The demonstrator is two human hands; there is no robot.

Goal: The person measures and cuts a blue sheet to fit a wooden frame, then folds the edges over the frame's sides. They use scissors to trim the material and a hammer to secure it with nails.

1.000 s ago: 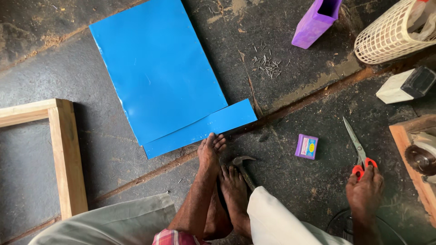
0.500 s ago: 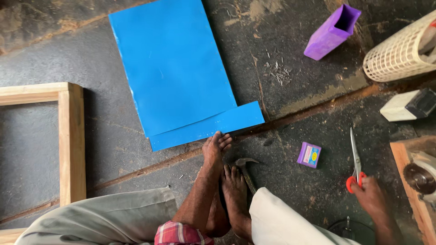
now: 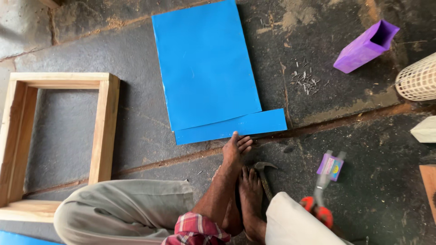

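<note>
Down on the stone floor (image 3: 81, 50), neither of the hands shows in view, so whether they are open or closed cannot be told. Nearest the right knee lie the red-handled scissors (image 3: 320, 199), blurred, blades pointing toward a small purple box (image 3: 330, 166), well toward the floor's right edge. They look light, rigid and sharp-tipped, best taken by the red loops. A hammer (image 3: 264, 174) rests beside the bare feet (image 3: 238, 172), just below the blue sheet (image 3: 209, 68).
</note>
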